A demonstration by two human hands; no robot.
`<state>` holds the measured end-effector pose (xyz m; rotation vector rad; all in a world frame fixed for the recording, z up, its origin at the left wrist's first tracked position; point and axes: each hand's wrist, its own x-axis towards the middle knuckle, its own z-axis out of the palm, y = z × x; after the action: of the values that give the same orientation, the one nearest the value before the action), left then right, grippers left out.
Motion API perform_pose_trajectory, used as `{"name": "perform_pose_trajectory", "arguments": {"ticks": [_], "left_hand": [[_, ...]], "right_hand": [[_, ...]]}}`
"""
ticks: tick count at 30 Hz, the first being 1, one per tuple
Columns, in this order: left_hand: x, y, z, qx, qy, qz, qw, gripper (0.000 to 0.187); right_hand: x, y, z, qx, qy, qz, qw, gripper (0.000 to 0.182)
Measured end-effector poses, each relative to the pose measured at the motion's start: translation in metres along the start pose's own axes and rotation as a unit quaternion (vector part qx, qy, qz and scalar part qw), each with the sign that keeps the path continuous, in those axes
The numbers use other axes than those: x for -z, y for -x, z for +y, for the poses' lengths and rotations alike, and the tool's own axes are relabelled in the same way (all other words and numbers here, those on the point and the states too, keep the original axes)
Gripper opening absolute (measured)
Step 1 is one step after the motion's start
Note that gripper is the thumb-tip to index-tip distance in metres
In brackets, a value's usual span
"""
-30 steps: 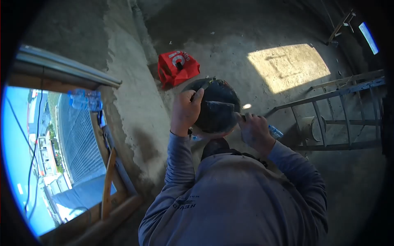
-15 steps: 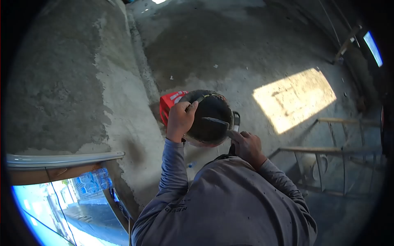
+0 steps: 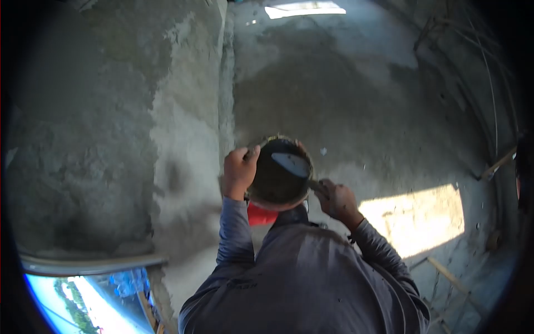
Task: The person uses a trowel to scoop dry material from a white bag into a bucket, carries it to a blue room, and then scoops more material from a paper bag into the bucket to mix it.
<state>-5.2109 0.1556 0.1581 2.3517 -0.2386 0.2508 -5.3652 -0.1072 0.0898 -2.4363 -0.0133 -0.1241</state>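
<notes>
Two hands up at chest height, both busy. Left hand (image 3: 239, 170) clenched on rim of a dark round bucket (image 3: 278, 172), held up in front of the chest, close to the rough plastered wall (image 3: 167, 139). Right hand (image 3: 336, 199) fisted around trowel (image 3: 293, 165) handle, blade inside the bucket. Red bag (image 3: 260, 214) peeks out just below the bucket. Sunlit patch (image 3: 414, 217) on floor at right.

Rough cement, dull rubber and soft cloth

We see a round black rubber-looking mortar pan (image 3: 278, 181), matt and crusted at its rim, a flat metal trowel blade (image 3: 293, 164) with a dull grey sheen, a coarse, patchy grey plastered wall (image 3: 167, 128), a rough concrete floor (image 3: 356, 100), and our grey cloth long-sleeved shirt (image 3: 306, 278), matt and speckled.
</notes>
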Motion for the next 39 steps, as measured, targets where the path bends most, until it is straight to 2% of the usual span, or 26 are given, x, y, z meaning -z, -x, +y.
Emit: {"name": "perform_pose_trajectory", "arguments": {"ticks": [2,6,8,10,12,18,19,22,24,27,30,33,35,39], "left_hand": [[-0.024,-0.048,-0.004,-0.007,0.014,0.0,1.0,0.049],[-0.078,-0.153,-0.021,0.02,0.009,-0.066,0.998,0.051],[-0.097,-0.208,-0.026,0.011,0.025,-0.081,0.996,0.05],[-0.104,-0.243,-0.024,0.047,0.027,-0.146,0.988,0.05],[-0.114,-0.293,-0.022,0.024,0.035,-0.14,0.989,0.05],[-0.148,-0.436,-0.037,-0.011,0.015,-0.11,0.994,0.05],[-0.156,-0.463,-0.044,0.009,0.014,-0.103,0.995,0.049],[-0.183,-0.549,-0.057,0.046,0.022,-0.082,0.995,0.049],[-0.194,-0.586,-0.065,0.074,0.016,-0.074,0.994,0.049],[-0.215,-0.672,-0.068,0.089,0.004,-0.053,0.995,0.05],[-0.226,-0.741,-0.078,0.114,0.061,-0.031,0.991,0.049],[-0.234,-0.808,-0.091,0.14,0.067,0.022,0.988,0.048],[-0.241,-0.861,-0.093,0.193,0.069,0.059,0.977,0.049],[-0.281,-0.972,-0.116,0.2,0.059,0.056,0.976,0.049]], "right_hand": [[-0.007,-0.046,0.023,-0.011,-0.009,-0.001,1.0,0.032],[-0.019,-0.135,0.062,-0.027,0.021,-0.002,0.999,0.033],[-0.009,-0.186,0.07,-0.073,0.016,-0.047,0.996,0.033],[-0.006,-0.219,0.073,-0.079,-0.006,-0.046,0.996,0.035],[-0.01,-0.27,0.091,-0.096,0.024,-0.062,0.993,0.037],[-0.002,-0.411,0.125,-0.131,-0.004,-0.035,0.991,0.039],[0.0,-0.439,0.133,-0.146,-0.023,-0.041,0.988,0.04],[0.002,-0.533,0.158,-0.12,-0.022,-0.031,0.992,0.041],[0.001,-0.585,0.173,-0.117,-0.008,-0.057,0.991,0.041],[0.017,-0.696,0.201,-0.072,0.02,-0.07,0.995,0.041],[0.044,-0.792,0.204,-0.025,0.044,-0.119,0.992,0.04],[0.05,-0.872,0.215,0.06,0.068,-0.148,0.985,0.041],[0.048,-0.932,0.227,0.075,0.067,-0.152,0.983,0.042],[0.033,-1.038,0.253,0.076,0.094,-0.149,0.981,0.044]]}}
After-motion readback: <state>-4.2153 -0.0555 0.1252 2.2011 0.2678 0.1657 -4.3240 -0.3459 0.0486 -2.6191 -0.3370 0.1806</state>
